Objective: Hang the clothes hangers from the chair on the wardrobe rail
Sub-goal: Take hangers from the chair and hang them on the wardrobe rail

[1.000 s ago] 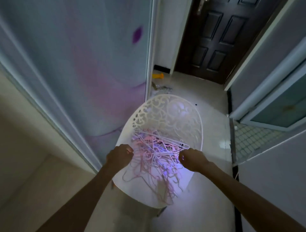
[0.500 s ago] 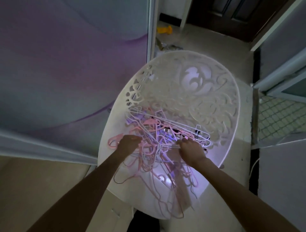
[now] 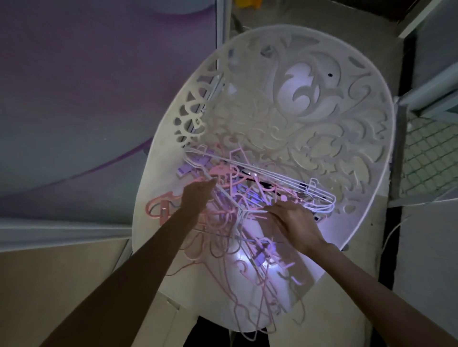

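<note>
We reach both hands into the tangled clothes hangers (image 3: 235, 198) heaped on the white chair (image 3: 322, 104). Our left hand (image 3: 197, 195) at nine o'clock and right hand (image 3: 295, 220) at three seem to pinch wires, probably to free some; neither grip shows clearly.

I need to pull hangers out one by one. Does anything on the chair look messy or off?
Yes: the hangers lie in one tangled heap on the white chair, hooks interlocked, some hanging over its front edge.

Above my view, a yellow object (image 3: 247, 3) lies on the pale floor (image 3: 309, 17). Right of the floor runs a tiled patch (image 3: 431, 153); left, a purple-swirled panel (image 3: 99, 86).
</note>
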Demonstrator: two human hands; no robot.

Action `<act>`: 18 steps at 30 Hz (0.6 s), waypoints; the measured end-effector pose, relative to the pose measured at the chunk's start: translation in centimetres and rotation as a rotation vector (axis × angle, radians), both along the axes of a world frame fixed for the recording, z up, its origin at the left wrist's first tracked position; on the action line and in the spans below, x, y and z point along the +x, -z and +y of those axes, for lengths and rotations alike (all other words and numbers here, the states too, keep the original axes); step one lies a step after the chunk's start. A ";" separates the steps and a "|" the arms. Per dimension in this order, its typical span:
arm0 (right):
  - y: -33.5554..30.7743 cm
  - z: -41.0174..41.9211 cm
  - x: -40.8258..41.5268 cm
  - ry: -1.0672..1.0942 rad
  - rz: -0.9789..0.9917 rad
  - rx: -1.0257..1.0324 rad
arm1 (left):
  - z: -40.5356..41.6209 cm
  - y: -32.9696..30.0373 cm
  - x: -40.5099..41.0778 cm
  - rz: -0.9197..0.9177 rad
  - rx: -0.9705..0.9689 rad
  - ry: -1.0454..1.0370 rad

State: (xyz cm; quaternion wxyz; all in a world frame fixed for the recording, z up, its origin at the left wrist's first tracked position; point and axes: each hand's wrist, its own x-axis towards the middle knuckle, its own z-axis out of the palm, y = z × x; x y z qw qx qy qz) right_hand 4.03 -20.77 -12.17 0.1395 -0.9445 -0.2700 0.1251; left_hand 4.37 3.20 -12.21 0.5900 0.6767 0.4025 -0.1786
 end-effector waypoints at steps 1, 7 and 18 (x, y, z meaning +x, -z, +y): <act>-0.1 -0.1 0.2 -0.012 0.022 0.041 | 0.1 -0.1 0.2 0.034 -0.060 -0.021; -1.7 0.3 1.0 0.174 0.136 0.335 | 0.8 -2.2 -1.0 0.102 -0.270 0.110; -12.3 1.8 2.9 0.224 0.302 0.415 | 0.5 -11.8 -0.6 -0.102 -0.451 0.088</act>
